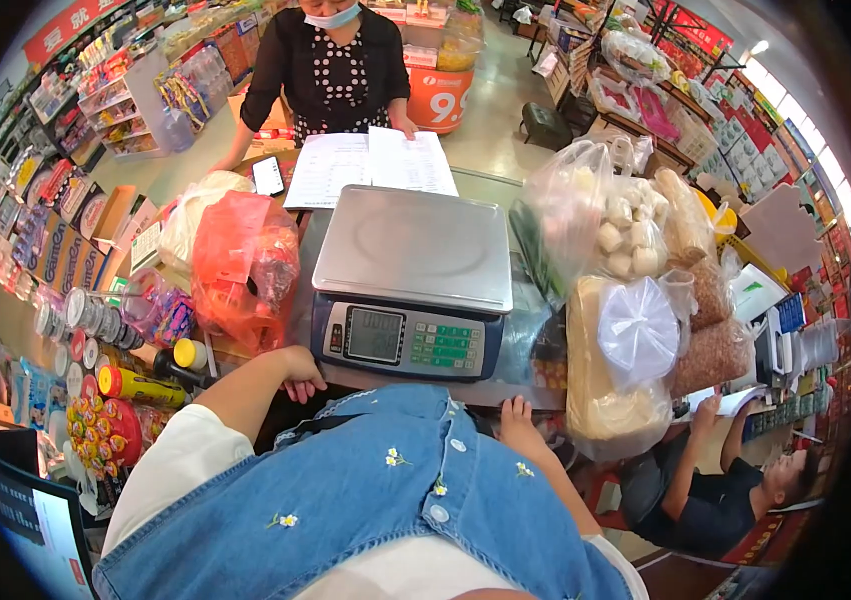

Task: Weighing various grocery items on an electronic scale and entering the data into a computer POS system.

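Note:
My left hand rests by the counter's near edge, its fingers bent loosely downward and nothing visible in them. My right hand lies against the same edge with fingertips on it, holding nothing that I can see. Between and beyond them stands a digital price scale with a bare steel platform, a lit display and a green keypad. To its left sits a red plastic bag of goods, nearest my left hand. Right of the scale, a clear bag of pale sheet-like food is nearest my right hand.
Across the counter a masked person touches printed papers; a phone lies beside them. Bags of white chunks and brown granules crowd the right. Jars and a lollipop stand line the left. Another person sits right.

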The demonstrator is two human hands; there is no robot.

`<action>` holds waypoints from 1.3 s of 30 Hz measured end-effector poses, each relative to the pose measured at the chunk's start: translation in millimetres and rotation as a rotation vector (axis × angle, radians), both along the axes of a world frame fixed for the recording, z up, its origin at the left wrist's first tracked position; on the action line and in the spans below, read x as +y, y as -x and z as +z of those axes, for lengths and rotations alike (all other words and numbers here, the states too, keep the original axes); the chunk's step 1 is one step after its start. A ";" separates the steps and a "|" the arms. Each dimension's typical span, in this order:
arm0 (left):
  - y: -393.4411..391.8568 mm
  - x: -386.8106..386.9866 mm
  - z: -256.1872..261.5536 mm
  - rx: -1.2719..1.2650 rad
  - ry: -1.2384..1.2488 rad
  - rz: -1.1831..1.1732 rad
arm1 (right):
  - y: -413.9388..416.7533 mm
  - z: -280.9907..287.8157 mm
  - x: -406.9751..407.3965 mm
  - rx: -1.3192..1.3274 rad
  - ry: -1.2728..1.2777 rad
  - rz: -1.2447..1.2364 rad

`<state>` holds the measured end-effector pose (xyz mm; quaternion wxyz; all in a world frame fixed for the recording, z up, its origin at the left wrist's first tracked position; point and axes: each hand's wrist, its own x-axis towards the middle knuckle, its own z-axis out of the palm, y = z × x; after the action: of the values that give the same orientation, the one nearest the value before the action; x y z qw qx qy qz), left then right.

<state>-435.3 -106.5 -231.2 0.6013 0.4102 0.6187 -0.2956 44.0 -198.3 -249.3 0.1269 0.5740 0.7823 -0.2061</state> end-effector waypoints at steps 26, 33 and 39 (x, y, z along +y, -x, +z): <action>-60.6 -13.0 86.5 0.193 -0.279 -0.054 | 23.0 58.5 -2.3 0.089 0.198 -0.321; -47.9 -10.6 69.4 0.164 -0.245 0.000 | 24.1 58.3 -0.1 0.075 0.203 -0.319; -18.6 -4.0 21.8 -0.031 0.012 0.270 | 18.5 36.7 -0.8 0.086 0.105 -0.224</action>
<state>-416.7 -110.5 -209.4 0.6475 0.3240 0.6573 -0.2094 25.5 -199.0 -212.6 0.0994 0.6411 0.7061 -0.2838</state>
